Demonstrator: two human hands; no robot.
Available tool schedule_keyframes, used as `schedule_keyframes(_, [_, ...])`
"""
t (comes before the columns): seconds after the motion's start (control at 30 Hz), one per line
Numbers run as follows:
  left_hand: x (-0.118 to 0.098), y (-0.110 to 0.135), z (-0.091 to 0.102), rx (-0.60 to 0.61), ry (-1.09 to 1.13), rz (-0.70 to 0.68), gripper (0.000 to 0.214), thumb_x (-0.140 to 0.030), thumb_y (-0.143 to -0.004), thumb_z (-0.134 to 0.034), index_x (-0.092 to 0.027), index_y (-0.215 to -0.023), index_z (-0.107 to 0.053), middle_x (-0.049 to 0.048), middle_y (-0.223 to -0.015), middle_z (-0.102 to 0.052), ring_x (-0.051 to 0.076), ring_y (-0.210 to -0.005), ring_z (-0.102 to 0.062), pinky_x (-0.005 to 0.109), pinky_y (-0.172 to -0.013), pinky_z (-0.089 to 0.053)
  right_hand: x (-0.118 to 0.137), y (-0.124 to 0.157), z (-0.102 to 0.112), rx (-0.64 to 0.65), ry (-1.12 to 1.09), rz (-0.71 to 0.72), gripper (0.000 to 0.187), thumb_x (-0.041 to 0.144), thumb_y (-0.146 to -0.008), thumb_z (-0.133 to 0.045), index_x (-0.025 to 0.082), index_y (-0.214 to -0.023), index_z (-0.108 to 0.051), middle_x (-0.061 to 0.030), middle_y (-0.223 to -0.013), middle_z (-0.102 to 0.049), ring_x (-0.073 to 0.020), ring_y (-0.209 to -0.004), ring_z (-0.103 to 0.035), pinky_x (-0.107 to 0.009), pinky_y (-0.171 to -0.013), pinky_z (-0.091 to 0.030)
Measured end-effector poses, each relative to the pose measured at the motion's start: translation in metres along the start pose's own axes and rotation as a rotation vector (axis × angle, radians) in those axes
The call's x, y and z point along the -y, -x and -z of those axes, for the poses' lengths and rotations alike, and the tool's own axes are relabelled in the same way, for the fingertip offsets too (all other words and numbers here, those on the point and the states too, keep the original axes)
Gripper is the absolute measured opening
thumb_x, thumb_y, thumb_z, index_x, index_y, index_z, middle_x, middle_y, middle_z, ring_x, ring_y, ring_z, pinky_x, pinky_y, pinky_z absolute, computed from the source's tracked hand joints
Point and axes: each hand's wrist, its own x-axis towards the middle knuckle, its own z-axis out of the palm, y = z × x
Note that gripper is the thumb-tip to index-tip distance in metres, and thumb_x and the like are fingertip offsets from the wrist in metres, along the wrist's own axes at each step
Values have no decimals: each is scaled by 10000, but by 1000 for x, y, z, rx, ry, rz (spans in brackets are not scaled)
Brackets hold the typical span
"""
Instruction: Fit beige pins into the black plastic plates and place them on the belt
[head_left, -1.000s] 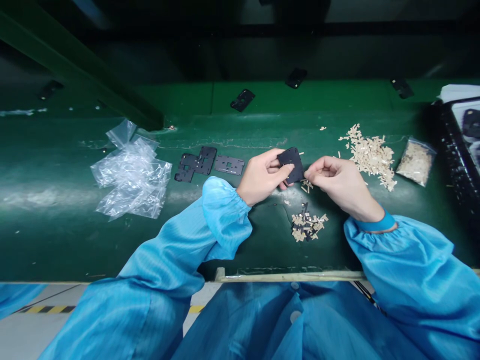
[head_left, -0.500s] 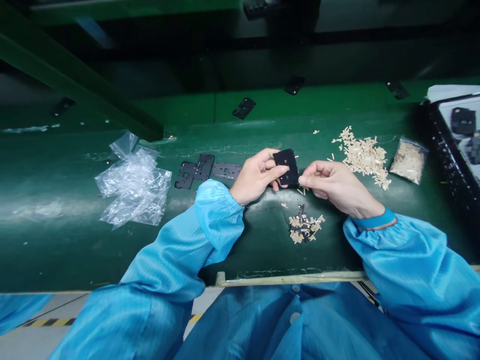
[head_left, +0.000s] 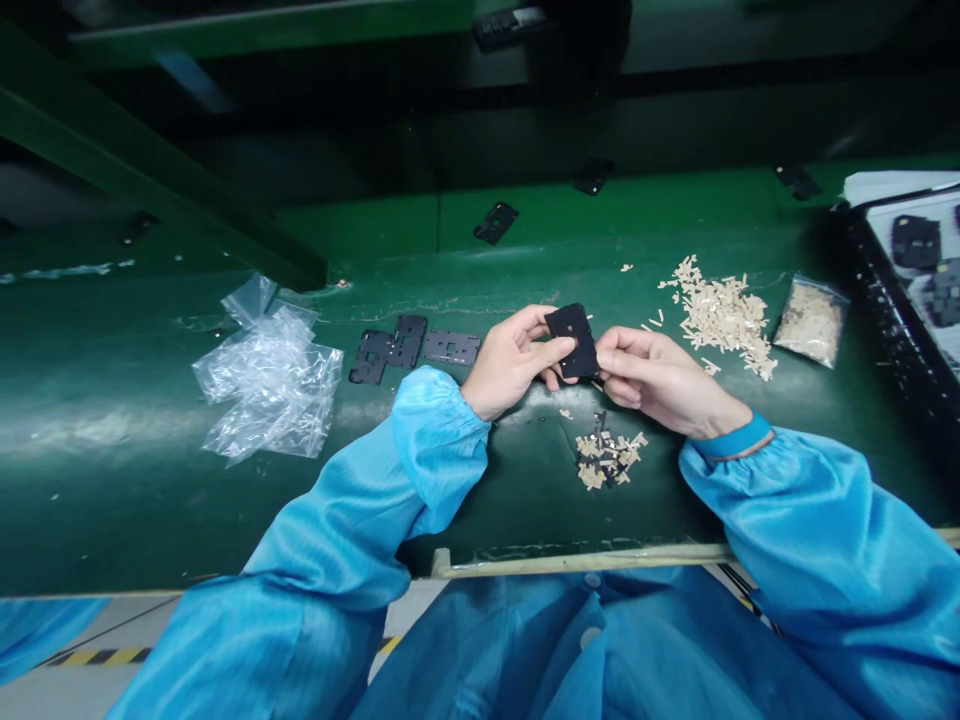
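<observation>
A flat black plastic plate (head_left: 572, 335) with small holes is gripped by my left hand (head_left: 516, 360), its thumb lying across the face. At the plate's lower right edge, my right hand (head_left: 651, 372) pinches with thumb and forefinger; whatever lies between these fingertips is hidden. Below the hands is a small heap of beige and black bits (head_left: 609, 458). Up and to the right of my right hand spreads a larger pile of small beige pieces (head_left: 726, 312). Several similar black plates (head_left: 390, 347) lie left of my left hand.
Clear plastic bags (head_left: 274, 370) are heaped at the left. A filled zip bag (head_left: 811, 320) lies at the right, beside a black-rimmed tray (head_left: 889, 310) holding black parts. More black plates (head_left: 496, 222) rest toward the back. A green beam (head_left: 187, 180) slants over the upper left.
My right hand has shifted slightly left, its fingertips now closer against the plate's edge. The plate stays in my left hand. The whole view has shifted a little.
</observation>
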Motion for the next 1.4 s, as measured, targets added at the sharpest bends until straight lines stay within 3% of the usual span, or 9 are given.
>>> schedule_keyframes(0.1, [-1,2,-4,-102,63,31,513,-443,-731,-875,-176,-1043,-568,22,-966,-700,120,-619,-726,210,-520,-603,-2,-2,-1,-13,-58,56,276,371,-818,-837,185,-850,-636,68,-637,-505,-44,-454,-340,-225,-468,-260])
schedule_keyframes(0.2, [-2,4,-7,-214,142,26,495,-419,-718,-889,-180,-994,-554,6,-957,-687,131,-743,-741,254,-657,-661,-6,-5,-1,-118,-17,180,218,370,-872,-787,187,-921,-678,27,-786,-602,-39,-461,-378,-237,-464,-282])
schedule_keyframes(0.33, [-1,3,-8,-293,180,-39,456,-346,-696,-912,-174,-923,-556,-9,-915,-681,97,-788,-714,219,-729,-648,-8,-7,2,-248,105,282,215,401,-937,-718,187,-924,-700,7,-790,-621,-49,-464,-410,-246,-448,-263])
schedule_keyframes(0.7, [4,4,-8,-228,99,-53,474,-359,-681,-928,-169,-866,-534,-18,-824,-713,79,-625,-710,182,-644,-606,-2,-5,-3,-199,-51,219,250,354,-841,-807,172,-770,-652,31,-676,-580,-32,-437,-351,-246,-454,-219])
schedule_keyframes(1.2, [5,7,-10,-251,163,-15,519,-357,-648,-952,-164,-840,-510,-25,-814,-695,87,-676,-727,178,-643,-650,-6,-4,-8,-153,-134,215,205,255,-883,-735,178,-747,-602,58,-613,-501,-41,-437,-311,-258,-476,-211])
schedule_keyframes(1.4, [0,7,-11,-236,209,21,537,-363,-640,-956,-163,-843,-501,-33,-823,-686,70,-705,-717,156,-665,-642,-7,-4,-7,-71,-93,120,252,286,-853,-767,193,-737,-564,63,-595,-487,-56,-447,-338,-250,-466,-234])
